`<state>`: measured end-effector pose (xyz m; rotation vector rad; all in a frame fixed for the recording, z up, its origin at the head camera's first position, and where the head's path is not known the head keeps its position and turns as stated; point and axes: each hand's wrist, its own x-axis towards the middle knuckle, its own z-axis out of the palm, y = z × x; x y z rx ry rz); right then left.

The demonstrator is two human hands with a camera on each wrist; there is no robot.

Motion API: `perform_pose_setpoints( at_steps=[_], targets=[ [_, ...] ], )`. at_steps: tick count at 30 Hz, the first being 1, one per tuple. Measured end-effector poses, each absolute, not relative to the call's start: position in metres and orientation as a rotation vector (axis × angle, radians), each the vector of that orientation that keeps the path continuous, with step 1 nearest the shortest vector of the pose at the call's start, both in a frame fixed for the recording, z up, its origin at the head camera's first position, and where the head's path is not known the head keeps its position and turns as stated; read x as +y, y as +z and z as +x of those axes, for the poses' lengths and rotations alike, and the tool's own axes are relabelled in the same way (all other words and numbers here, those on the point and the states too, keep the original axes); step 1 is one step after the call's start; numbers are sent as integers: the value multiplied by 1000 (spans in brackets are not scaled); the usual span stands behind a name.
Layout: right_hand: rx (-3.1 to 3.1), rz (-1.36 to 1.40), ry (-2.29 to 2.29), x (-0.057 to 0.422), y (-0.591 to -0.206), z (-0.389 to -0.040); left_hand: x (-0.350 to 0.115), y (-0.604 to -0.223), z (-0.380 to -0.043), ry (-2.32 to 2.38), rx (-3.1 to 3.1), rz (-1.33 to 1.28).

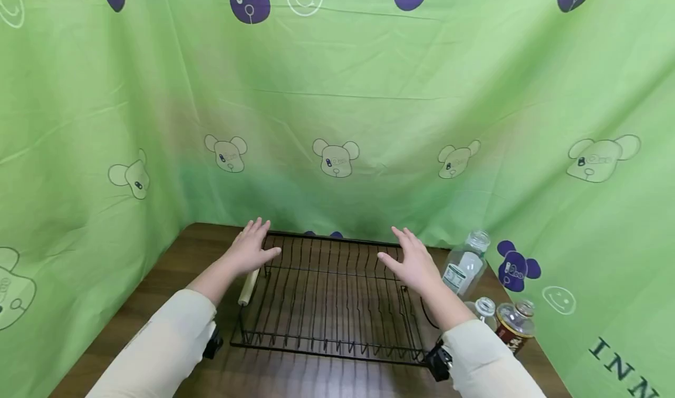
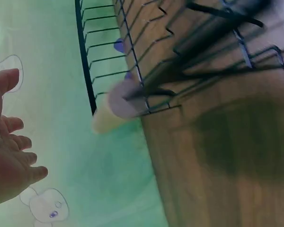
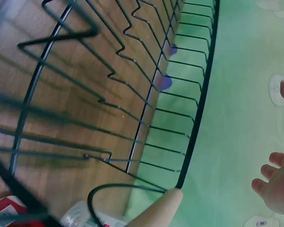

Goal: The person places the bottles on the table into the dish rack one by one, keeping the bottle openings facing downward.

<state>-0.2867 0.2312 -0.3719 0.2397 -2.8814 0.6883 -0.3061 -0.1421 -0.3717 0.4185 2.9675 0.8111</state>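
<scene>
A black wire dish rack [image 1: 337, 354] stands on the wooden table, with a pale wooden handle [image 1: 248, 288] at its left end. Above the rack's left side my left hand [image 1: 250, 251] is raised with fingers spread, holding nothing. My right hand [image 1: 413, 263] hovers over the right side in the same way, its fingers extended. In the left wrist view the left hand [image 2: 12, 151] is apart from the handle [image 2: 116, 106]. The right wrist view shows the right hand [image 3: 277, 175] partly, away from the rack's rim [image 3: 199, 104] and a second wooden handle [image 3: 158, 210].
Right of the rack stand a large clear bottle [image 1: 465, 266], a smaller clear bottle [image 1: 484, 309] and a bottle with a dark red label [image 1: 514, 326]. Green printed cloth [image 1: 337, 116] walls in the wooden table [image 1: 205, 240] at the back and sides.
</scene>
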Motion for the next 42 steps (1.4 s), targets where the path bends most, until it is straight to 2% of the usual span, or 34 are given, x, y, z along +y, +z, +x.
perform_pose_setpoints(
  at_steps=[15, 26, 34, 42],
  targets=[
    [-2765, 206, 813, 273, -369, -247, -169, -418, -291, 1248, 2705, 271],
    [-2698, 29, 919, 295, -379, -222, -171, -449, -282, 1502, 2589, 125],
    [-2579, -65, 923, 312, -392, -199, -163, -454, -279, 1638, 2473, 171],
    [-2471, -9, 916, 310, -394, -191, -167, -464, -277, 1705, 2409, 229]
  ],
)
